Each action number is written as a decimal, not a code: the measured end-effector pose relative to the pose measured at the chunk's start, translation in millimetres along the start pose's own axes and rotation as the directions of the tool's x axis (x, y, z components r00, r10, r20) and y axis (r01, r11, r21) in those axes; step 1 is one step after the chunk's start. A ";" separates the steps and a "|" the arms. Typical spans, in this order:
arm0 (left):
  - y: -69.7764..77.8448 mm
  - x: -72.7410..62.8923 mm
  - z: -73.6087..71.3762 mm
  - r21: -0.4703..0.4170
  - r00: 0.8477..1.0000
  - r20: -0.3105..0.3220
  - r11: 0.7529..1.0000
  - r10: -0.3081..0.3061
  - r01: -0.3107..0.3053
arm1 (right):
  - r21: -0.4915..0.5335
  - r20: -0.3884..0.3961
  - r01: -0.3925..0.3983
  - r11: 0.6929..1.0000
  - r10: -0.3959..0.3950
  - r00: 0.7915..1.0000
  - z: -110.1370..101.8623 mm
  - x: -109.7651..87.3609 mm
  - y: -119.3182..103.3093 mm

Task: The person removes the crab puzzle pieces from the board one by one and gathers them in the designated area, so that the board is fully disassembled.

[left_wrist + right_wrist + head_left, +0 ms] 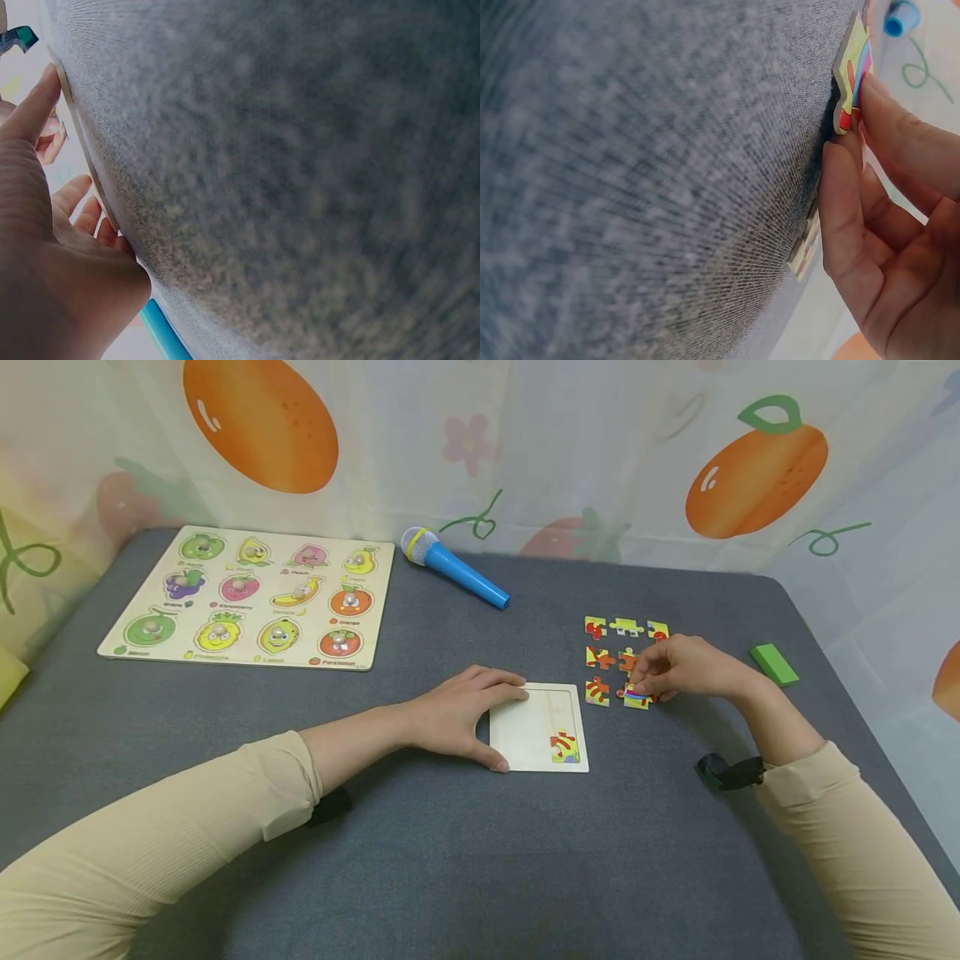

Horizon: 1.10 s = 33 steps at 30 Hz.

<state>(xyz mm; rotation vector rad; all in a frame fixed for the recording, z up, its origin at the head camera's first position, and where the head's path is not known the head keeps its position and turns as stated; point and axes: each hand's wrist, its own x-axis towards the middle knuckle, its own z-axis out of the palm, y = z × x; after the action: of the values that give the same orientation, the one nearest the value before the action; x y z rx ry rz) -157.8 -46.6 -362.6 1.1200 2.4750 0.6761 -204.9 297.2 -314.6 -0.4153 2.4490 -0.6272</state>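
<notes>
My left hand (pixel 459 710) holds the left side of a small pale puzzle tray (pixel 521 739), thumb at its near corner and fingers at its far corner. One yellow-and-red puzzle piece (pixel 565 747) lies in the tray's near right corner. Over the loose pieces on the right, my right hand (pixel 686 667) pinches a puzzle piece (pixel 849 75) between thumb and fingers; yellow, red and blue show on it. Several other jigsaw pieces (pixel 597 691) lie in rows beneath and beside this hand, which partly hides them.
A fruit peg board (pixel 258 589) lies at the back left of the dark cloth-covered table (pixel 450 860). A blue toy microphone (pixel 465 575) lies at the back middle. Right of the right hand is a green block (pixel 774 665). A fruit-print curtain (pixel 570 460) hangs behind.
</notes>
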 end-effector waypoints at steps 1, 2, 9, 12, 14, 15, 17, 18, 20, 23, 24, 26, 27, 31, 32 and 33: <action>0.1 -0.2 -0.1 0.000 1.000 -0.001 1.000 0.001 -0.001 | 0.000 -0.004 0.000 1.000 0.000 1.000 0.2 -0.1 -0.1; 0.1 -0.5 -0.1 0.000 1.000 -0.002 1.000 0.002 -0.002 | 0.000 -0.008 -0.001 1.000 0.001 1.000 0.5 -0.2 0.0; 0.2 0.3 0.0 0.000 1.000 -0.003 1.000 0.004 -0.004 | 0.008 -0.025 -0.006 1.000 0.006 1.000 1.8 -0.9 -0.4; 0.3 0.3 0.0 -0.001 1.000 -0.004 1.000 0.005 -0.005 | 0.018 -0.030 -0.004 1.000 0.004 1.000 2.2 -1.3 -0.3; 0.4 0.3 0.1 -0.002 1.000 -0.003 1.000 0.005 -0.005 | 0.020 -0.034 0.002 1.000 -0.001 0.999 2.3 -1.7 -0.2; 0.3 0.4 0.1 -0.003 1.000 -0.003 1.000 0.005 -0.005 | 0.019 -0.038 0.004 1.000 -0.003 0.999 2.2 -1.9 -0.2; 0.3 0.3 0.1 -0.004 1.000 -0.003 1.000 0.004 -0.004 | 0.008 -0.045 0.007 1.000 -0.007 0.999 2.1 -2.3 -0.5; 0.4 0.2 0.1 -0.005 1.000 -0.004 1.000 0.005 -0.005 | 0.000 -0.049 0.007 1.000 -0.007 0.999 1.9 -2.4 -0.6; 0.3 0.2 0.2 -0.006 1.000 -0.004 1.000 0.005 -0.005 | -0.015 -0.058 0.007 1.000 -0.008 0.998 1.6 -2.4 -1.8; 0.1 0.1 0.3 -0.004 1.000 -0.007 1.000 0.010 -0.010 | -0.027 -0.081 0.016 1.000 -0.018 0.997 1.8 -1.7 -4.7; 0.0 0.0 0.4 -0.004 1.000 -0.008 1.000 0.012 -0.012 | -0.027 -0.089 0.020 0.999 -0.023 0.996 2.1 -1.5 -6.0; -0.1 -0.1 0.3 -0.003 1.000 -0.009 1.000 0.013 -0.013 | -0.018 -0.100 0.037 0.999 -0.038 0.994 3.3 -1.1 -9.3; -0.2 -0.1 0.3 -0.003 1.000 -0.009 1.000 0.013 -0.013 | -0.010 -0.104 0.043 0.999 -0.044 0.994 4.2 -1.1 -11.3; 0.1 0.1 0.1 -0.007 1.000 -0.003 1.000 0.006 -0.006 | 0.005 -0.108 0.070 0.998 -0.069 0.992 9.6 -1.1 -19.9; 0.2 0.3 0.0 -0.007 1.000 -0.002 1.000 0.004 -0.004 | 0.002 -0.105 0.079 0.997 -0.078 0.991 11.3 -0.8 -21.9; 0.4 0.5 0.0 -0.008 1.000 0.000 1.000 0.002 -0.002 | -0.001 -0.103 0.089 0.996 -0.089 0.991 13.1 -0.5 -24.0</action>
<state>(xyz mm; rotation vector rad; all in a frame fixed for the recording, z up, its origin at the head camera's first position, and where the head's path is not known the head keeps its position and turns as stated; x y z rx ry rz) -157.9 -46.0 -362.5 1.1202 2.4694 0.6861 -193.1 272.8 -311.4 -0.5042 2.5381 -0.7066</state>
